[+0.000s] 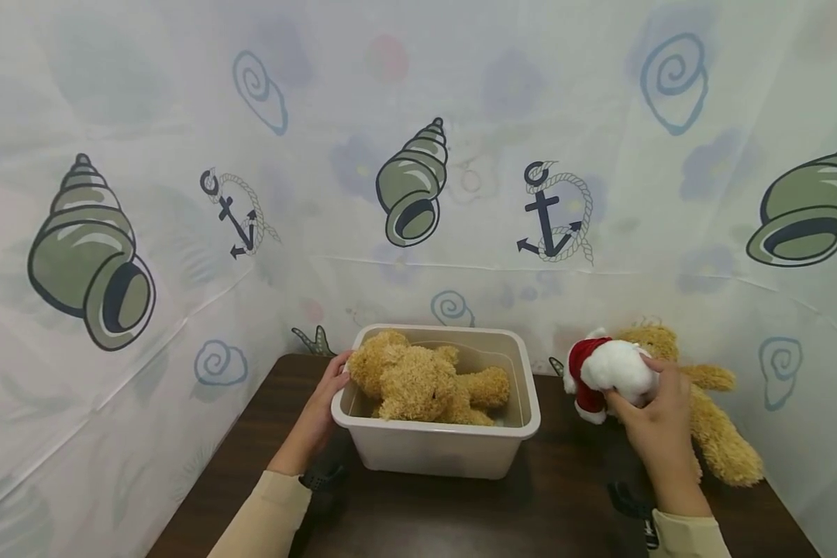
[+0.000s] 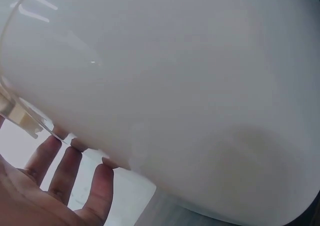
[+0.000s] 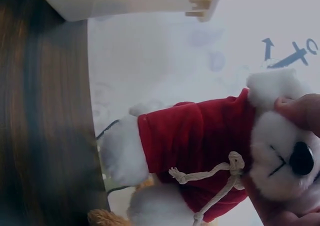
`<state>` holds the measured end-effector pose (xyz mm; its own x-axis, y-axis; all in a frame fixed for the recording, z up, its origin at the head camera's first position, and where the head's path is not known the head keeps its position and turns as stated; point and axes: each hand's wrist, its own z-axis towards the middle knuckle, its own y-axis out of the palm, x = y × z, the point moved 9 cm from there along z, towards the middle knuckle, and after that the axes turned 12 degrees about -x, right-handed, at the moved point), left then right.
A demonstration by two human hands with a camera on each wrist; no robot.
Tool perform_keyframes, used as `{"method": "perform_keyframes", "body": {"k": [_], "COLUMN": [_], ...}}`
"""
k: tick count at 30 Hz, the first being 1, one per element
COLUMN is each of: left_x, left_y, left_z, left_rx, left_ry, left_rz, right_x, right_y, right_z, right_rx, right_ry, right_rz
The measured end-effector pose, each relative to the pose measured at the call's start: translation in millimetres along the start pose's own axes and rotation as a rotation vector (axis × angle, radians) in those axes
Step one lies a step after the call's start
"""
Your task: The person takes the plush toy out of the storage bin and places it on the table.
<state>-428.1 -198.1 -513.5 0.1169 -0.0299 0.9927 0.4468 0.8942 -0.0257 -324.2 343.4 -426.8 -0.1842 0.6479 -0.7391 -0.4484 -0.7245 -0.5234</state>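
Note:
My right hand (image 1: pixel 659 422) grips a white stuffed animal (image 3: pixel 275 171) by its head. The toy has a black nose, a stitched mouth and a red hooded top with a pale drawstring. It is held at the right, in front of a golden teddy bear (image 1: pixel 721 442). My left hand (image 1: pixel 323 403) rests against the left side of a cream plastic bin (image 1: pixel 435 453). In the left wrist view its fingers (image 2: pixel 64 173) are fairly straight, fingertips touching the bin's outer wall. Golden plush bears (image 1: pixel 418 384) lie piled inside the bin.
The bin stands on a dark brown wooden table (image 1: pixel 425 523). A white fabric backdrop (image 1: pixel 488 93) printed with shells and anchors hangs behind and along both sides. The teddy bear outside the bin sits close to the table's right edge.

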Motion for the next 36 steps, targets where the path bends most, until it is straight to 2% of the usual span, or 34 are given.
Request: {"method": "perform_keyframes", "body": {"k": [8, 20, 26, 30, 36], "left_x": [1.7, -2.9, -2.0, -2.8, -2.0], "left_y": [0.1, -0.2, -1.4, -2.0, -1.2], "left_z": [1.8, 1.8, -0.5, -1.8, 0.1], "left_rx": [-0.007, -0.002, 0.008, 0.020, 0.009], "left_ry": [0.001, -0.011, -0.008, -0.014, -0.006], "left_rz": [0.009, 0.006, 0.007, 0.009, 0.009], "right_x": [1, 6, 27, 43, 47], "right_y": [8, 17, 37, 51, 53], "right_z": [2.3, 0.3, 2.6, 2.2, 1.1], "right_rx": [-0.033, -0.062, -0.100, -0.125, -0.097], "right_ry": [-0.004, -0.002, 0.025, 0.071, 0.103], "right_rz": [-0.051, -0.023, 0.022, 0.018, 0.053]}}
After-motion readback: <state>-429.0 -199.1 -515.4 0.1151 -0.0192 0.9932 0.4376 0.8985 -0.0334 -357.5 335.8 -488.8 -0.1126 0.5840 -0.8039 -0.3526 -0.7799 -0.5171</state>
